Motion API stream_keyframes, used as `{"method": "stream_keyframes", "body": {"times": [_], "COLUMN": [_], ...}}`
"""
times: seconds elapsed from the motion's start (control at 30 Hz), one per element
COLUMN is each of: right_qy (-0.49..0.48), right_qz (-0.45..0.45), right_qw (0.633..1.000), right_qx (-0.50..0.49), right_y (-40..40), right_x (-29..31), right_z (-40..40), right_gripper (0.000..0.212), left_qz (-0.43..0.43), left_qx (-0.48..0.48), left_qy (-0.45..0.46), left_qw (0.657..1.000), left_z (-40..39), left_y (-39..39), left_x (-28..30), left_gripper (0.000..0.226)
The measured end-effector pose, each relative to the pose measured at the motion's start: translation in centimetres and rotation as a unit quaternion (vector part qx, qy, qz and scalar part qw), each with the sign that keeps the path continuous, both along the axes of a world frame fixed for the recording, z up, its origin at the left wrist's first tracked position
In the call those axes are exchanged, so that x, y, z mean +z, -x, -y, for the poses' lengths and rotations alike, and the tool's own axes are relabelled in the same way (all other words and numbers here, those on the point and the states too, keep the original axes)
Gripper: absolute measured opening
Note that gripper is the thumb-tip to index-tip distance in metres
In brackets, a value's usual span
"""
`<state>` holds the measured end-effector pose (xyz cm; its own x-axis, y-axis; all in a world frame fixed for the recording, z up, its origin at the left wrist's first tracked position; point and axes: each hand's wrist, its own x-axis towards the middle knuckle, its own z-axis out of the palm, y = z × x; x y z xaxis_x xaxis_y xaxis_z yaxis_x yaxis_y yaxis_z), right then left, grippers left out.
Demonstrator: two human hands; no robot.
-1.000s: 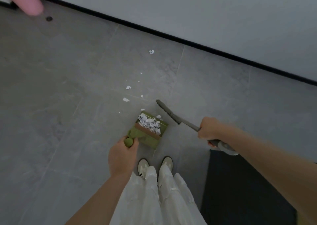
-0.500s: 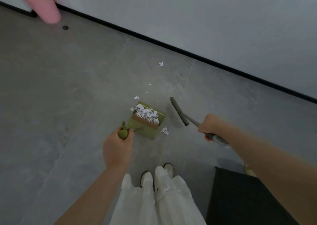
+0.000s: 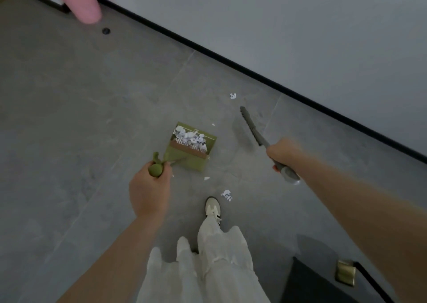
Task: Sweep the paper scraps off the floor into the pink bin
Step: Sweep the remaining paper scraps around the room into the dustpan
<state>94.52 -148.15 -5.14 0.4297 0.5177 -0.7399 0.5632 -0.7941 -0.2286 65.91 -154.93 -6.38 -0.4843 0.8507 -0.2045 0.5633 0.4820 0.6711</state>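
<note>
Curled round the knob end of the green dustpan [image 3: 190, 151] handle: left hand [image 3: 149, 190], fingers wrapped and pressed together beneath, thumb side up. Held so, in all likelihood, to keep the pan near level with its mouth away from the body, the pile of paper scraps [image 3: 190, 139] lying against the back wall of the tray and not sliding out. Whether held just above the floor [image 3: 69, 117] or resting on it: cannot tell.

Wrapped round the grey brush [image 3: 251, 127] handle: right hand [image 3: 283, 151], fingers closed tight on the grip, the butt end poking out behind the wrist. Brush head angled forward toward the wall [image 3: 300, 25] edge of the floor, well apart from the pan; whether touching the floor, cannot tell. Probably parked out to the side to stay clear of the loaded pan.

Still loose on the floor: one scrap [image 3: 233, 96] near the dark skirting ahead of the brush tip, a small fleck between pan and brush, a sliver just behind the pan's rear corner, and a crumpled bit [image 3: 227, 195] just beside the toe of the pale shoe [image 3: 213, 206].

Standing at the far left corner of the floor against the wall: pink bin [image 3: 78, 0], well apart from the pan. Judged stage: most scraps gathered, none tipped yet; carrying calls for a steady pan, since light paper spills with any tilt.
</note>
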Motion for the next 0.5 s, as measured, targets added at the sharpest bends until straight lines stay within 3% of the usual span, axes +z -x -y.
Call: {"method": "stream_keyframes", "body": {"times": [0.5], "right_qy": [-0.025], "right_qz": [0.018], "right_qw": [0.998], "right_qx": [0.05], "right_y": [-3.2], "right_x": [-5.4], "right_z": [-19.2], "right_gripper": [0.018], "left_qz": [-0.01], "left_qx": [0.071], "left_qy": [0.006], "left_qw": [0.997], "left_z": [-14.1], "left_y": [-2.8], "left_x": [-3.2], "left_gripper": [0.04]}}
